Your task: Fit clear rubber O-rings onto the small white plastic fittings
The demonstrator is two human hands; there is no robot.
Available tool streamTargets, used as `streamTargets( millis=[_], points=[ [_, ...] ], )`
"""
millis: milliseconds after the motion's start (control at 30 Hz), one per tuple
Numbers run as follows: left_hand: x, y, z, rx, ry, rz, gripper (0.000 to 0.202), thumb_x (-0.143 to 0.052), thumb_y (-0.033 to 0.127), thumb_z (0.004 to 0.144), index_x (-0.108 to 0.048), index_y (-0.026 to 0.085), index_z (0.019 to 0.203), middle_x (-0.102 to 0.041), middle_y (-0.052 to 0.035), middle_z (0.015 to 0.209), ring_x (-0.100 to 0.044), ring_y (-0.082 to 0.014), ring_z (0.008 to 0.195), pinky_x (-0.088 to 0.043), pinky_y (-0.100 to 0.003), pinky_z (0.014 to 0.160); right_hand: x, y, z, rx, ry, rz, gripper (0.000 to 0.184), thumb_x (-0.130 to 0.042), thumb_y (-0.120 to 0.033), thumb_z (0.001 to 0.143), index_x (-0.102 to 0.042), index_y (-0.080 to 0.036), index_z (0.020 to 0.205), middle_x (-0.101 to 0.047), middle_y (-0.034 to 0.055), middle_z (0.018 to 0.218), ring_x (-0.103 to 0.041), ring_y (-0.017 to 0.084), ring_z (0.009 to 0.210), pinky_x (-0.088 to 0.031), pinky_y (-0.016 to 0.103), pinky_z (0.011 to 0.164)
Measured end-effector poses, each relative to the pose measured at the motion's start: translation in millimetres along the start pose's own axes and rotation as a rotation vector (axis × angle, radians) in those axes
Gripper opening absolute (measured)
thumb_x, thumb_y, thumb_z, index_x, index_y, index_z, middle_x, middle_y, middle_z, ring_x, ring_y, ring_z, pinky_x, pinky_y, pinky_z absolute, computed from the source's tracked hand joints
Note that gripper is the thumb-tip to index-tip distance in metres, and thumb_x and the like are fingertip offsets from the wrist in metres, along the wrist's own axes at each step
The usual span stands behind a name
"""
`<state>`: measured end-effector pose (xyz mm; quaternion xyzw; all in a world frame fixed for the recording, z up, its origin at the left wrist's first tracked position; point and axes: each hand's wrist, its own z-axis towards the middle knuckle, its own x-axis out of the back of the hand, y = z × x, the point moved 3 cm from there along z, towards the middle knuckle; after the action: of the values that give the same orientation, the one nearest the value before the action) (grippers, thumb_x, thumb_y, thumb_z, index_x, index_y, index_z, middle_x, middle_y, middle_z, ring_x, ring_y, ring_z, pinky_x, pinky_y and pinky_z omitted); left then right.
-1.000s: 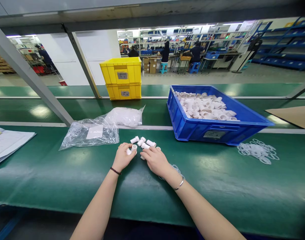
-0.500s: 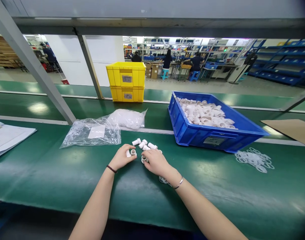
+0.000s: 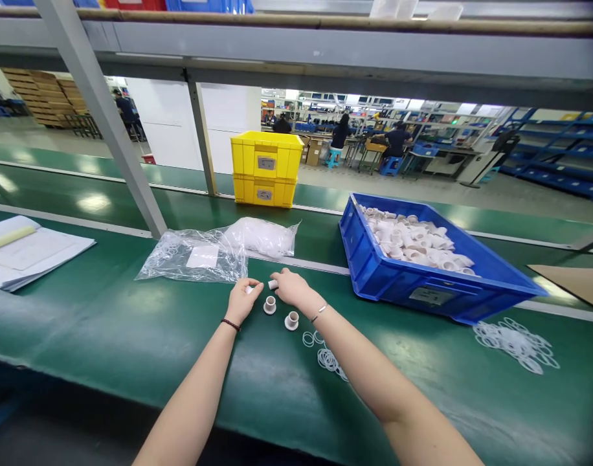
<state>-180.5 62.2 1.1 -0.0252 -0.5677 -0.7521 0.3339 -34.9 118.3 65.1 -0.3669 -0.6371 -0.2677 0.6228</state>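
Observation:
Two white plastic fittings stand upright on the green belt (image 3: 131, 336), one (image 3: 270, 305) just right of my left hand and one (image 3: 291, 320) below my right hand. My left hand (image 3: 243, 299) is closed around another white fitting (image 3: 248, 289). My right hand (image 3: 290, 287) lies over the small pile of fittings, its fingers curled on one (image 3: 273, 284) at its left edge. Several clear rubber rings (image 3: 325, 355) lie on the belt beside my right forearm.
A blue bin (image 3: 423, 294) of white fittings sits to the right, with a heap of clear rings (image 3: 517, 336) before it. Two plastic bags (image 3: 194, 255) lie behind my hands, stacked yellow crates (image 3: 266, 168) farther back, papers (image 3: 24, 249) at left, cardboard (image 3: 578, 285) at right. People work in the background.
The view has tilted up and left. Two fittings now stand upright on the belt near my hands. My right hand has reached forward onto the pile; the rings by my forearm show more.

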Motion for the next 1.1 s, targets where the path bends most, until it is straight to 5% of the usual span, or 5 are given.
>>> streamTargets(
  millis=[200,333,633,833,1100],
  points=[
    [-4.8,2.1,1.2,-0.079,-0.049,0.019,0.016,-0.059,0.035,0.077,-0.064,0.02,0.075,-0.061,-0.0021,0.082,-0.059,-0.0173,0.081,-0.045,-0.032,0.08,-14.0,2.4,17.1,0.002,-0.056,0.053,0.029,-0.066,-0.015,0.072,-0.059,-0.015,0.1,-0.053,0.0157,0.108,-0.062,0.027,0.089,-0.048,0.035,0.073],
    [-6.7,0.9,1.6,-0.082,-0.035,0.031,0.015,-0.059,0.033,0.078,-0.064,0.02,0.075,-0.06,-0.0023,0.082,-0.058,-0.0175,0.081,-0.045,-0.032,0.08,-10.4,17.7,29.7,-0.001,-0.041,0.192,0.021,-0.058,-0.01,0.077,-0.058,-0.014,0.097,-0.056,0.0136,0.103,-0.062,0.024,0.088,-0.049,0.034,0.075],
    [-7.4,1.2,3.1,-0.077,-0.036,0.066,0.01,-0.062,0.03,0.075,-0.064,0.02,0.073,-0.062,-0.0025,0.083,-0.059,-0.0179,0.081,-0.046,-0.034,0.081,-21.1,21.4,43.0,0.052,-0.055,0.635,0.024,-0.052,-0.025,0.083,-0.046,-0.021,0.105,-0.059,0.0018,0.095,-0.06,0.01,0.065,-0.05,0.02,0.051],
    [-9.8,-0.2,2.8,-0.076,-0.044,0.082,0.01,-0.062,0.029,0.075,-0.065,0.02,0.074,-0.062,-0.003,0.083,-0.059,-0.0185,0.082,-0.046,-0.035,0.082,-22.9,30.1,47.7,0.006,0.032,0.622,0.022,-0.049,-0.032,0.085,-0.045,-0.018,0.103,-0.06,-0.0002,0.081,-0.058,0.012,0.065,-0.047,0.023,0.058],
    [-3.0,0.2,2.8,-0.067,0.019,0.078,0.013,-0.059,0.032,0.078,-0.062,0.02,0.073,-0.06,-0.0024,0.081,-0.059,-0.0179,0.081,-0.046,-0.033,0.08,-5.8,40.3,37.6,-0.062,0.092,0.465,0.036,-0.05,-0.045,0.086,-0.048,-0.018,0.109,-0.063,0.0078,0.1,-0.059,0.018,0.084,-0.042,0.026,0.07]
  ],
)
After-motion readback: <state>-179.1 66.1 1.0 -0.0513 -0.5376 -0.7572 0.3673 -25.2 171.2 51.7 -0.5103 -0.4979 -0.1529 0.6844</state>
